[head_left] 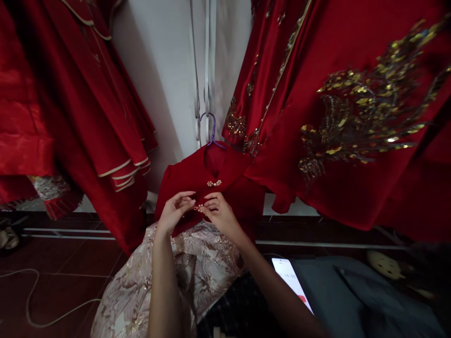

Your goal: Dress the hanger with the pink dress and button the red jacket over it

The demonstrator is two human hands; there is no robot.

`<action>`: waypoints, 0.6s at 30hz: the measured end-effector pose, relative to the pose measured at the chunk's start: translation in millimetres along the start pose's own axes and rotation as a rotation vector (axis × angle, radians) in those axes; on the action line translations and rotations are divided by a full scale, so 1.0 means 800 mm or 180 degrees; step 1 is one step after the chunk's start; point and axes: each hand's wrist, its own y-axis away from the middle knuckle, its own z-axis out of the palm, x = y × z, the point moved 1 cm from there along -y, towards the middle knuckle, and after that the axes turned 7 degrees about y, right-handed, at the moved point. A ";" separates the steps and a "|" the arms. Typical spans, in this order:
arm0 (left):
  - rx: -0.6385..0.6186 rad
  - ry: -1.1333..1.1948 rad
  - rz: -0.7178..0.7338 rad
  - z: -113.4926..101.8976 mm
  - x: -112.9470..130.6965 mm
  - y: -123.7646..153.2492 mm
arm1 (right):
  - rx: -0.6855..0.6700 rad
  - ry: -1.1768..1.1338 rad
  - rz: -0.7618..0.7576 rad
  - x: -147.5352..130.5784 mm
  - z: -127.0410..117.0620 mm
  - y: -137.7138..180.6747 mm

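A small red garment (pixel 186 180) hangs on a purple hanger (pixel 212 134) low in front of me, with a pearl clasp (pixel 214 183) at its collar. My left hand (pixel 176 209) and my right hand (pixel 218 211) meet just below that clasp. Both pinch a second small clasp (pixel 199 207) on the garment's front, fingers curled together on it. The garment's lower part spreads into pale gold brocade (pixel 197 267) under my forearms.
Red gowns hang at the left (pixel 88 103) and a red robe with gold sequin embroidery (pixel 359 117) at the right. A lit phone (pixel 291 279) lies on grey cloth at the lower right. A white cable (pixel 31 300) loops over the dark red floor.
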 end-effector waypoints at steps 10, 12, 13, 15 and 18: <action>0.0731 -0.0396 0.0330 -0.025 -0.043 -0.025 | -0.0021 0.0105 -0.0151 -0.009 -0.016 -0.004; 0.0654 -0.0292 0.0348 -0.020 -0.047 -0.026 | 0.0008 0.0094 -0.0195 -0.007 -0.017 -0.004; 0.0615 -0.0271 0.0356 -0.018 -0.047 -0.026 | 0.0020 0.0087 -0.0213 -0.006 -0.018 -0.004; 0.0550 -0.0285 0.0336 -0.017 -0.047 -0.026 | 0.0017 0.0067 -0.0245 -0.003 -0.018 -0.005; 0.0444 -0.0292 0.0259 -0.017 -0.044 -0.026 | -0.0068 0.0014 -0.0317 0.002 -0.010 -0.011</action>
